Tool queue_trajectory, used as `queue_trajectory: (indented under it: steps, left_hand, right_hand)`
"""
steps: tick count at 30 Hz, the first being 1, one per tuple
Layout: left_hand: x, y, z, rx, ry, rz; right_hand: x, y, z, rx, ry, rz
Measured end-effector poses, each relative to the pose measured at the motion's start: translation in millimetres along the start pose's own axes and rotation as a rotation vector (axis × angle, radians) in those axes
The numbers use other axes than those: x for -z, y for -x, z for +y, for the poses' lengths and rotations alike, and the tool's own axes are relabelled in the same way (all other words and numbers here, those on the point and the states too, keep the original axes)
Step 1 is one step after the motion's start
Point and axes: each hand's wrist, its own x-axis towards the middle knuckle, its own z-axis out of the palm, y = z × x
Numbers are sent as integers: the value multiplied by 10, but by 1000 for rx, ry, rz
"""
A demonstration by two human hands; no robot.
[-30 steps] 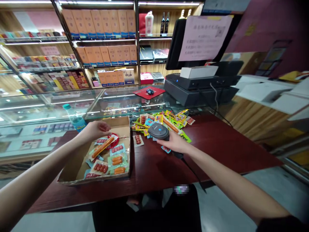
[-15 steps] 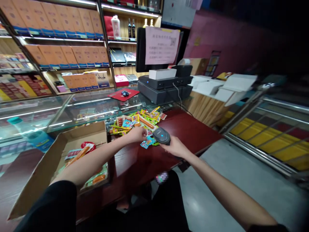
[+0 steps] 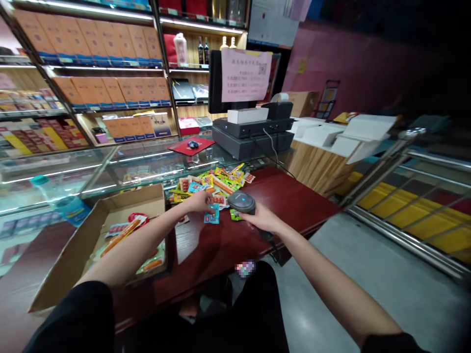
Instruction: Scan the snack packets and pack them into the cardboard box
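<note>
Carton [image 3: 134, 202] left of snack pile [image 3: 224, 182], on table [image 3: 283, 196].

Left sleeve [image 3: 83, 316] black, plain, loose, 7–8 o'clock, straight hem. Right sleeve [image 3: 393, 344] also black, 4–5 o'clock, only its end in frame. Forearms [image 3: 147, 240] bare below the hems. Left hand [image 3: 200, 202] and right hand [image 3: 263, 218] bare. Legwear [image 3: 259, 304] black, plain, about 6 o'clock, rounded outline; seams too dark to make out.

At 6 o'clock we see smooth plastic scanner [image 3: 241, 201], glossy wood-look desk [image 3: 235, 242]; at 7, shiny plastic-film blue packet [image 3: 211, 216]; at 8, matt cardboard tray [image 3: 136, 199]; at 3, polished metal railing [image 3: 379, 223].
</note>
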Motion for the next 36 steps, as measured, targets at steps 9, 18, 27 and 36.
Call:
queue_trajectory:
  steps: [9,18,27,36]
  left_hand:
    - [569,790,-494,236,976,467]
    - [581,786,-538,304,1190,423]
    - [574,760,-584,294,1212,409]
    - [558,726,-560,331,1212,397]
  right_hand:
    - [-495,-218,-328,352,163,6]
    - [-768,-459,-333,387,178,53]
    - [-714,-497,-289,344,231,62]
    - [-643,-702,-303,397,235,-38]
